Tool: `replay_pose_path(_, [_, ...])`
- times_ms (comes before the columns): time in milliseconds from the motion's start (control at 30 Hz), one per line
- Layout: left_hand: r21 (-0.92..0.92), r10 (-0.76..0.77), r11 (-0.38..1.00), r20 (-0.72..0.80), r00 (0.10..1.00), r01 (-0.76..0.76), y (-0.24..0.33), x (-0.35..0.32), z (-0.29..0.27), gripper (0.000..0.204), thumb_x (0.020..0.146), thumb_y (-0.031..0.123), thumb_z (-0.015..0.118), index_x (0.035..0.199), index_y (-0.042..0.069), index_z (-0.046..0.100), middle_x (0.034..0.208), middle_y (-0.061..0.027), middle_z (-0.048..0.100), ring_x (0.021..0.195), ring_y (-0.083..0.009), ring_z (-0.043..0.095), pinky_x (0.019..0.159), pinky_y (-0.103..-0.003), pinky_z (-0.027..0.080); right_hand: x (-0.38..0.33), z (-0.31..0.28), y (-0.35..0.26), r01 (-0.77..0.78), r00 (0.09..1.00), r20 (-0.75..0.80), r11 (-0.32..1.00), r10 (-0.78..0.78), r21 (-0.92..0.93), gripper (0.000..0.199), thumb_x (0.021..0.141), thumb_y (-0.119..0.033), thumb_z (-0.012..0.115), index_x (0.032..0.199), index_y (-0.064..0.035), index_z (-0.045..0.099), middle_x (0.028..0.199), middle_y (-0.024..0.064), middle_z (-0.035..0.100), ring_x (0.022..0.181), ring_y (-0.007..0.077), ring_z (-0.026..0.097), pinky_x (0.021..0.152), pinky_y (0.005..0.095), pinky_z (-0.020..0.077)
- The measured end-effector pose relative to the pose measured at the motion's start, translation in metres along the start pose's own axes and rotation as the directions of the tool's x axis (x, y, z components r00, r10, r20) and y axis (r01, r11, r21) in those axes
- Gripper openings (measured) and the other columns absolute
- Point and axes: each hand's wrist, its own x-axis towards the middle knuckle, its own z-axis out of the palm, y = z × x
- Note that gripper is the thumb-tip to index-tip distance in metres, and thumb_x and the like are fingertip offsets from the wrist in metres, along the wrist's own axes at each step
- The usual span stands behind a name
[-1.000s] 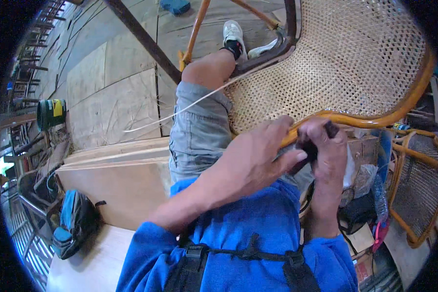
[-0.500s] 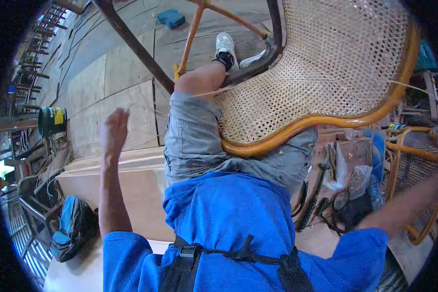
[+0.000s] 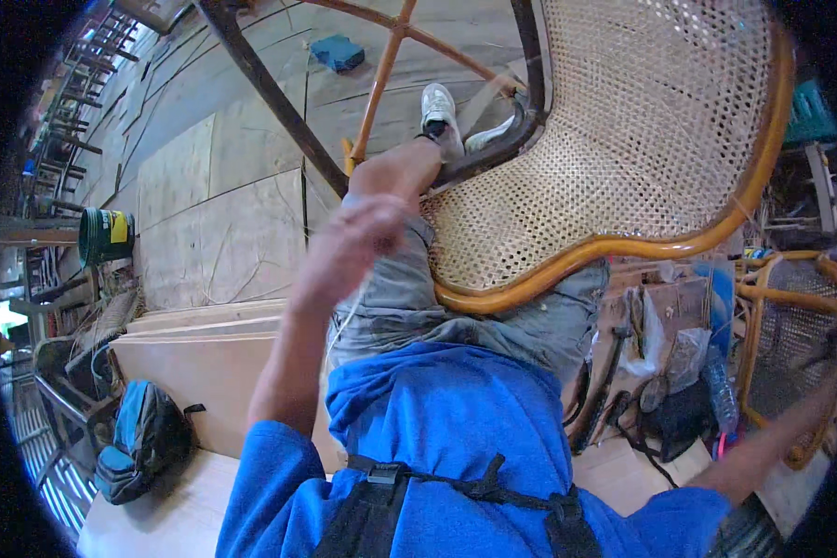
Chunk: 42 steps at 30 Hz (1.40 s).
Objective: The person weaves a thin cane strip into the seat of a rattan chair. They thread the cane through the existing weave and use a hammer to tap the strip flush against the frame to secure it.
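Note:
Across my lap and reaching up to the right lies a chair part, a woven cane panel [image 3: 614, 177] in a glossy orange-brown rattan frame [image 3: 642, 244]. My left hand [image 3: 367, 237], blurred by motion, is over my left thigh, left of the panel's lower corner. Its fingers look closed, and a thin pale cane strand [image 3: 346, 321] hangs below it. My right arm stretches far out to the right; my right hand [image 3: 835, 349] is at the dark rim of the picture, blurred, its fingers not readable.
Dark and orange poles [image 3: 279, 107] of the chair frame stand beyond my knee. Left are a green bucket [image 3: 102, 235], stacked boards [image 3: 195, 363] and a backpack [image 3: 144, 437]. Right are a hammer-like tool [image 3: 604, 391], plastic bags [image 3: 686, 358], a bottle [image 3: 721, 386] and another cane chair [image 3: 781, 316].
My left hand has swung rightward from over the floor boards to above my thigh. My right arm has lowered slightly, still at the far right. The panel stays on my lap.

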Motion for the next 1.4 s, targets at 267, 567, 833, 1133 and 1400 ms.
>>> replay_pose_path(267, [0.422, -0.007, 0.897, 0.320, 0.947, -0.136, -0.040, -0.027, 0.070, 0.020, 0.086, 0.019, 0.053, 0.094, 0.001, 0.059, 0.072, -0.0080, 0.057, 0.066, -0.0126, 0.052, 0.060, -0.029, 0.044, -0.312, 0.129, -0.041, -0.391, 0.429, 0.885, 0.920, 0.183, -0.001, 0.032, 0.087, -0.028, 0.051, 0.109, -0.0051, 0.054, 0.068, -0.0021, 0.047, 0.057, 0.0055, 0.043, 0.048, 0.0194, 0.0346])
replay_pose_path(567, [0.449, -0.004, 0.884, 0.282, 0.959, -0.128, -0.046, -0.034, 0.055, 0.019, 0.084, 0.020, 0.055, 0.085, 0.001, 0.056, 0.068, -0.0140, 0.056, 0.060, -0.0217, 0.055, 0.056, -0.035, 0.042, -0.378, 0.149, -0.101, -0.688, 0.062, 0.998, 0.725, 0.013, 0.033, 0.035, 0.087, -0.027, 0.054, 0.109, 0.0006, 0.051, 0.065, 0.0022, 0.049, 0.048, 0.0084, 0.043, 0.045, 0.0208, 0.0367])
replay_pose_path(833, [0.563, -0.193, 0.826, 0.301, 0.934, -0.011, -0.038, -0.038, 0.036, 0.022, 0.087, 0.022, 0.054, 0.089, 0.000, 0.058, 0.070, -0.0059, 0.057, 0.067, -0.0136, 0.054, 0.062, -0.030, 0.044, -0.329, 0.176, -0.083, -0.776, 0.393, 0.854, 0.621, 0.340, 0.110, 0.032, 0.086, -0.029, 0.053, 0.104, -0.0027, 0.052, 0.056, 0.0006, 0.048, 0.041, 0.0087, 0.043, 0.037, 0.0213, 0.0351])
replay_pose_path(1133, [0.480, -0.249, 0.869, 0.214, 0.944, 0.121, -0.043, -0.038, 0.050, 0.022, 0.088, 0.021, 0.051, 0.088, 0.000, 0.057, 0.063, -0.0059, 0.053, 0.060, -0.0108, 0.049, 0.055, -0.028, 0.042, -0.380, 0.171, -0.091, -0.770, -0.089, 0.996, 0.636, -0.026, -0.052, 0.035, 0.082, -0.014, 0.060, 0.112, -0.0015, 0.047, 0.067, 0.0038, 0.053, 0.048, 0.0068, 0.045, 0.041, 0.0186, 0.0358])
replay_pose_path(1400, [0.604, -0.297, 0.782, 0.147, 0.943, 0.152, -0.031, -0.050, 0.054, 0.017, 0.088, 0.017, 0.051, 0.091, 0.001, 0.058, 0.070, -0.0020, 0.055, 0.065, -0.0090, 0.049, 0.059, -0.024, 0.041, -0.368, 0.176, -0.074, -0.797, -0.057, 0.998, 0.603, -0.029, -0.028, 0.027, 0.084, -0.020, 0.060, 0.100, -0.0011, 0.050, 0.073, 0.0012, 0.053, 0.053, 0.0040, 0.045, 0.045, 0.0187, 0.0377])
